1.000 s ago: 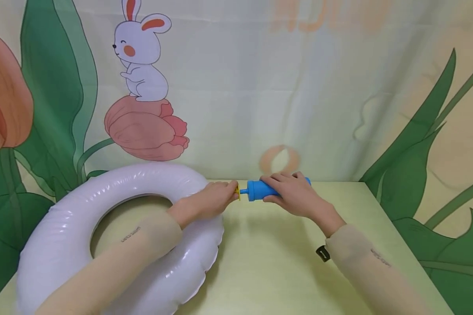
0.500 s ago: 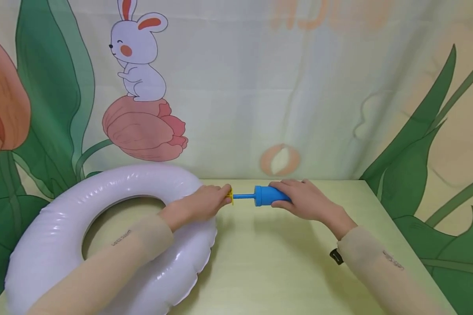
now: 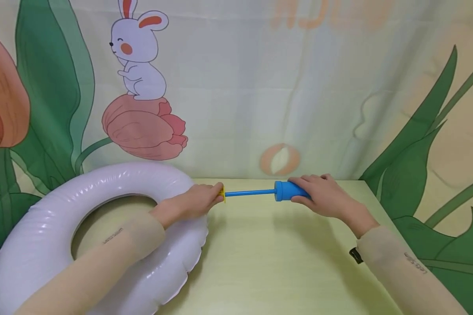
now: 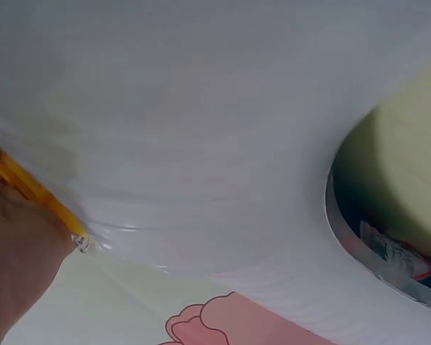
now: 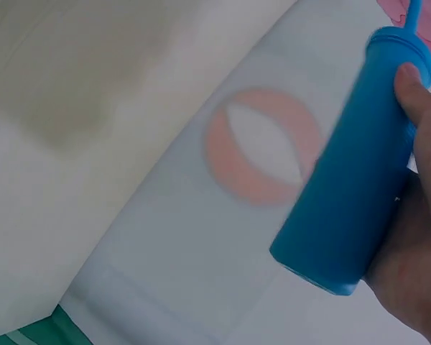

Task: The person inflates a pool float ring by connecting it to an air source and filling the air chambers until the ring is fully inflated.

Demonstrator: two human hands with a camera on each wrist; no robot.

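A blue hand pump (image 3: pixel 289 191) is held level above the table in the head view. My right hand (image 3: pixel 327 197) grips its barrel, the thumb lying along the side near the collar in the right wrist view. From the barrel a thin blue rod (image 3: pixel 248 193) reaches left to a yellow end piece (image 3: pixel 222 192). My left hand (image 3: pixel 195 201) grips that yellow piece, above the right side of a white inflated swim ring (image 3: pixel 43 227). In the left wrist view, a small clear tip (image 4: pixel 81 243) shows at the yellow piece's end, right at the ring's edge.
The ring covers the left part of the pale green table (image 3: pixel 268 271). Behind the table hangs a printed cloth (image 3: pixel 228 100) with a rabbit, tulips and leaves. A black tab (image 3: pixel 355 255) shows beside the right sleeve.
My right hand has drawn the barrel to the right, so more of the blue rod shows. My left hand and the swim ring have shifted slightly left.
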